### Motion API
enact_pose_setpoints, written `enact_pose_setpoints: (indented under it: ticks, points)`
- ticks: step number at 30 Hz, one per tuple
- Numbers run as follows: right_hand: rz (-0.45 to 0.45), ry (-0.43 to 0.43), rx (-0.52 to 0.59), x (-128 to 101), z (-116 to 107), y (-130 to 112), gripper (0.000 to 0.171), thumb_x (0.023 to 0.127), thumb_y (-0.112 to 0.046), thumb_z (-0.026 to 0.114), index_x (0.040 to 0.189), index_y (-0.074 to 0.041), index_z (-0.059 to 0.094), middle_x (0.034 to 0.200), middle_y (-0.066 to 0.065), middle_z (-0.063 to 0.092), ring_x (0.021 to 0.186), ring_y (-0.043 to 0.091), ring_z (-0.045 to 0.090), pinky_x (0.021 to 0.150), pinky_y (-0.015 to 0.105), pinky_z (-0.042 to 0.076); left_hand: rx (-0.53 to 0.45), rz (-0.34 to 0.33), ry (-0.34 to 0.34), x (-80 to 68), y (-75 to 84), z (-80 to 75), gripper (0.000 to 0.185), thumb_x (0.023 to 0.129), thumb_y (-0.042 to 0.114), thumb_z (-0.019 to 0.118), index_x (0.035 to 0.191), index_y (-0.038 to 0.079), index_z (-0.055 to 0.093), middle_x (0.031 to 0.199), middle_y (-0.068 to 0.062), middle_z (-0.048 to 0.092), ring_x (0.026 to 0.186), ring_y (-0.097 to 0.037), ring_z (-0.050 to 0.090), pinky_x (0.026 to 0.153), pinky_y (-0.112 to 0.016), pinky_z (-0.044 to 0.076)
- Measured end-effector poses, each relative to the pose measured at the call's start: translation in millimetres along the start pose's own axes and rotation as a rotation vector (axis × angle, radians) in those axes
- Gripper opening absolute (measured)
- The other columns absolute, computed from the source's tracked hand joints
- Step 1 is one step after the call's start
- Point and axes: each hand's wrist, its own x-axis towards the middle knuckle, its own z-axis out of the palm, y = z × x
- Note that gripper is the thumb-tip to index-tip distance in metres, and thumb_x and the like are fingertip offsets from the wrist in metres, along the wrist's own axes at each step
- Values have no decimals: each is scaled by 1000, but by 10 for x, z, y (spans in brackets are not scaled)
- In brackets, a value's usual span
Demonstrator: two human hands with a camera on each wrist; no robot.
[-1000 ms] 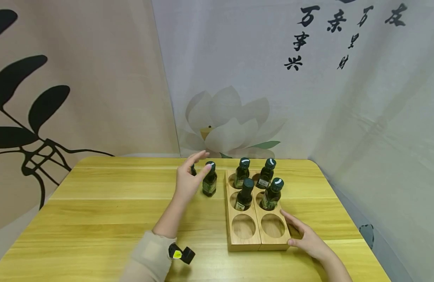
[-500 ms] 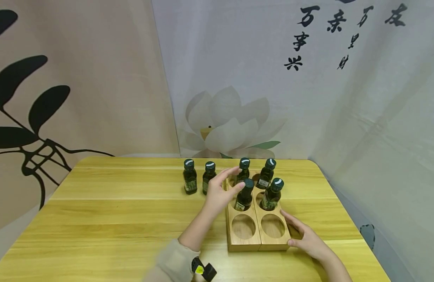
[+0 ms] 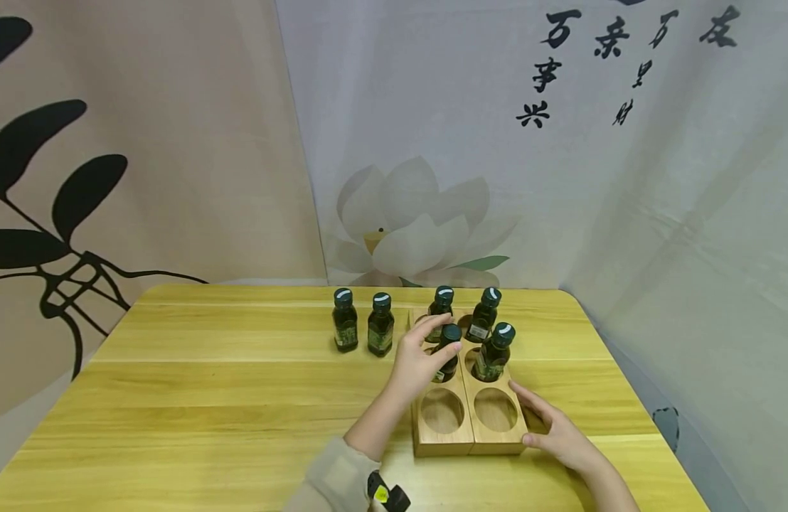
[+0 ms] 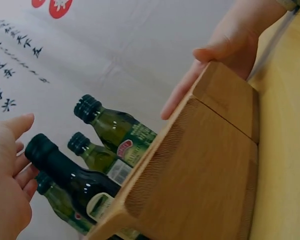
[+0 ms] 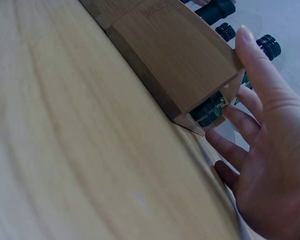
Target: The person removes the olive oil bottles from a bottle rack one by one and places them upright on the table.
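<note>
A wooden rack (image 3: 469, 442) with round holes stands on the yellow table (image 3: 208, 398). Several dark green bottles sit in its back and middle holes; the two front holes (image 3: 442, 411) hold nothing. My left hand (image 3: 440, 336) cups loosely about the middle-left bottle (image 3: 451, 332), thumb in front of it, fingers behind. In the left wrist view the left hand (image 4: 7, 175) is spread beside that bottle (image 4: 65, 172), not closed on it. My right hand (image 3: 533, 419) lies with straight fingers against the rack's near right corner, as the right wrist view shows: right hand (image 5: 270, 150), rack (image 5: 170, 55).
Two more green bottles (image 3: 345, 321) (image 3: 380, 326) stand upright on the table just left of the rack. A printed cloth backdrop hangs behind the table. The table's right edge runs close to my right hand.
My left hand has left the two loose bottles and moved right to the rack, coming down around the middle-left bottle. The right hand has stayed in place.
</note>
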Motion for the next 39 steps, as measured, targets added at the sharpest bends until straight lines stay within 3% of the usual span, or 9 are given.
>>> enact_pose_setpoints:
  ticks: [8, 15, 24, 29, 32, 36, 39]
  points:
    - [-3, 0, -12, 8, 2, -35, 75, 87, -14, 72, 150, -12, 32, 149, 18, 34, 131, 6, 36, 102, 18, 26, 28, -116, 28, -8, -77, 77, 48, 87, 19, 72, 132, 9, 58, 126, -5, 58, 117, -23, 52, 97, -49, 42]
    - [14, 2, -6, 14, -2, -35, 74, 87, -13, 72, 150, -13, 33, 149, 18, 33, 131, 4, 35, 102, 17, 25, 45, -115, 57, 8, -95, 108, 42, 86, 14, 72, 127, 9, 62, 120, -9, 61, 109, -25, 57, 90, -45, 48]
    - [5, 1, -14, 8, -2, -24, 75, 87, -13, 72, 150, -13, 33, 149, 19, 34, 130, 5, 36, 102, 17, 25, 2, -178, 66, 21, -51, 106, 41, 85, 9, 73, 125, 8, 63, 119, -9, 62, 105, -24, 57, 87, -43, 49]
    - [-12, 2, -11, 9, -4, -17, 75, 86, -13, 72, 150, -12, 32, 148, 19, 34, 131, 6, 36, 102, 16, 24, -11, -155, 66, 47, 276, 45, 39, 84, 2, 72, 122, 0, 63, 118, -15, 61, 103, -28, 57, 85, -42, 50]
    - [-17, 2, -17, 8, -7, -11, 75, 86, -14, 72, 150, -12, 32, 148, 20, 34, 131, 6, 36, 102, 16, 24, -16, -130, 67, 67, 332, 25, 39, 84, 4, 73, 122, 2, 64, 118, -13, 62, 102, -24, 58, 83, -36, 51]
    - [-16, 3, -23, 8, -7, -11, 75, 87, -16, 72, 150, -12, 33, 148, 20, 35, 131, 6, 36, 102, 17, 25, -40, -97, 75, 113, 220, 21, 40, 82, 6, 75, 121, 5, 65, 116, -11, 64, 102, -23, 59, 82, -30, 52]
    - [-6, 3, -24, 5, -4, -22, 74, 88, -17, 72, 150, -12, 33, 148, 20, 35, 130, 5, 36, 102, 17, 25, -55, -73, 73, 132, 291, -23, 40, 81, 5, 76, 120, 4, 65, 112, -12, 64, 100, -26, 60, 81, -31, 52]
